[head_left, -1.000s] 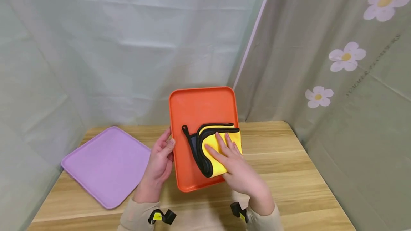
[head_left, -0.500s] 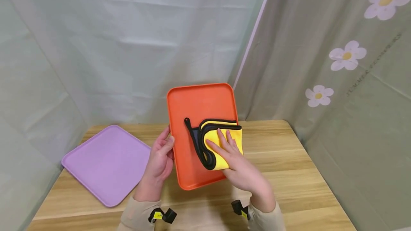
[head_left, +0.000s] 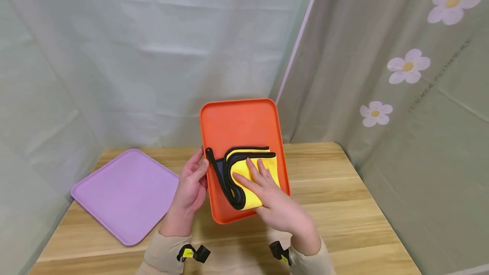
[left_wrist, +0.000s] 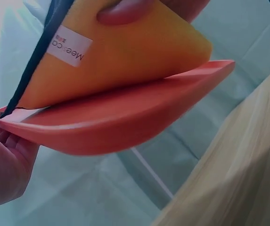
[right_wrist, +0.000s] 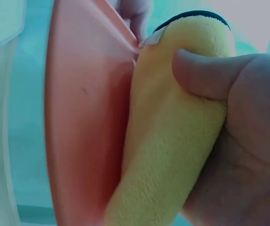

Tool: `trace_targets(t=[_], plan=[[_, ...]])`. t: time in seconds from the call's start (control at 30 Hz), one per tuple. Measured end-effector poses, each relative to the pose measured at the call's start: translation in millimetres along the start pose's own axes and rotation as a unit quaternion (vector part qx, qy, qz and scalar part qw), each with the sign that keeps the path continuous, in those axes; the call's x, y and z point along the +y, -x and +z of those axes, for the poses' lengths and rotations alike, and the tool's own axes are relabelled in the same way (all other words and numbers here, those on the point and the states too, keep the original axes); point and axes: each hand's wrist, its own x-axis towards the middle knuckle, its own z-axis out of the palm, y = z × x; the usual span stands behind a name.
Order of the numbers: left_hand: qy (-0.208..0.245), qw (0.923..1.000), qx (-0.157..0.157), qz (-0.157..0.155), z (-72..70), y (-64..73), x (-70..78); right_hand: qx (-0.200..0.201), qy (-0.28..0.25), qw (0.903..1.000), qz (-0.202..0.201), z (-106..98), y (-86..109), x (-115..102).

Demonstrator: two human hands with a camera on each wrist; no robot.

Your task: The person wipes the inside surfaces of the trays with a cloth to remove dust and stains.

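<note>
My left hand [head_left: 189, 183] grips the left rim of an orange tray [head_left: 240, 122], thumb on the front edge and fingers behind. The tray is tilted up above the table, its inner face towards me. Against that face my right hand [head_left: 269, 196] holds a folded yellow microfibre cloth [right_wrist: 165, 117] with black edging and a dark inner side. Its fingers spread over the front of the cloth, while the thumb presses the lower fold in the right wrist view. A white label [left_wrist: 69, 46] shows on the cloth, and the hanging loop [head_left: 209, 152] reaches the tray's left rim.
A purple tray [head_left: 127, 196] lies turned cornerwise on the left of the wooden table [head_left: 336, 211]. Pale curtains [head_left: 172, 54] hang behind and at both sides, with printed flowers [head_left: 408, 66] on the right one.
My right hand and the cloth went slightly up and right, then down and left across the tray. The left hand keeps its grip on the tray, which has shifted only slightly.
</note>
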Motion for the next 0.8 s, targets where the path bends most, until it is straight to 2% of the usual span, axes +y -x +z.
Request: trace_targets(t=[0.2,0.37,0.57,0.8], plan=[[0.0,0.9999,0.013,-0.009,2.9,-3.1,2.1,0.013,0.038,0.999,-0.018,6,-3.3,-7],[-0.009,0.9994,0.029,-0.015,4.5,-5.5,2.4,0.018,0.043,0.9989,-0.01,13,-6.5,-12],[-0.015,0.9991,0.032,-0.022,6.9,-6.9,3.9,0.011,0.046,0.9987,-0.016,18,-7.5,-16],[0.003,0.9992,0.028,-0.029,6.0,-4.8,4.4,-0.009,0.064,0.9975,-0.027,25,-11.3,-21]])
